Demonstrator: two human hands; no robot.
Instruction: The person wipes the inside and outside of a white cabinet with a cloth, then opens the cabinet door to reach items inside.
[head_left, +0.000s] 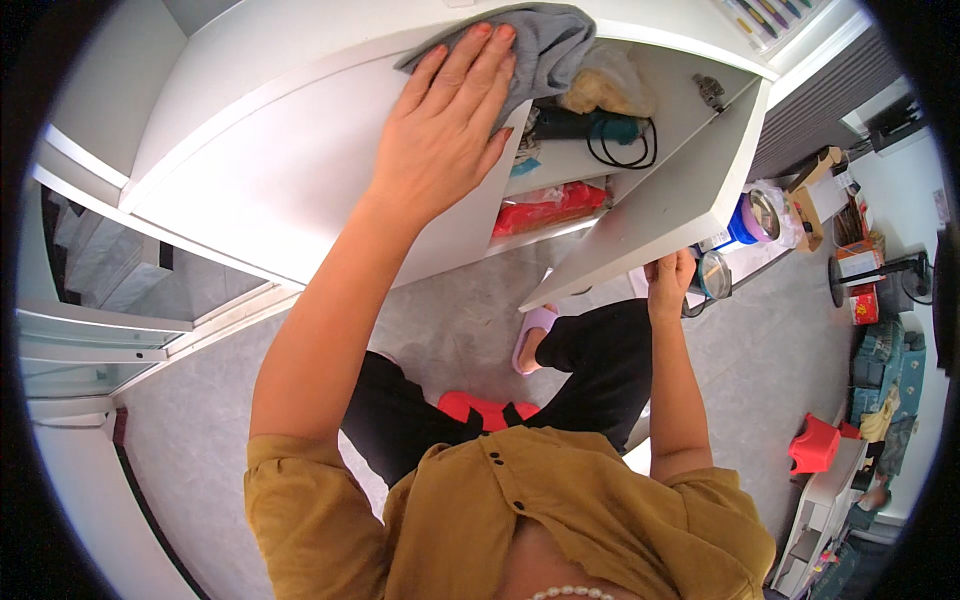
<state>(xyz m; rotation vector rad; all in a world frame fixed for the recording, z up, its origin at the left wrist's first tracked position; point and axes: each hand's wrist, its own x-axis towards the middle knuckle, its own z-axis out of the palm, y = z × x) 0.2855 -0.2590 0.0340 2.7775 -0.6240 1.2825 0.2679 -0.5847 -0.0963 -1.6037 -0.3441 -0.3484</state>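
My left hand lies flat, fingers extended, on a grey cloth pressed against the top edge of a white cabinet. Below it is the closed white cabinet door. To the right, my right hand grips the edge of the open cabinet door, its fingertips partly hidden. Inside the open compartment, a plastic bag with pale contents and a dark green device with a black cable are on the upper shelf. A red plastic package lies on the lower shelf.
Beside the open door stand a blue container and a glass jar on a low surface. A red stool is at the right. Below me on the grey tiled floor are my slippered foot and a red seat. Sliding glass doors are at left.
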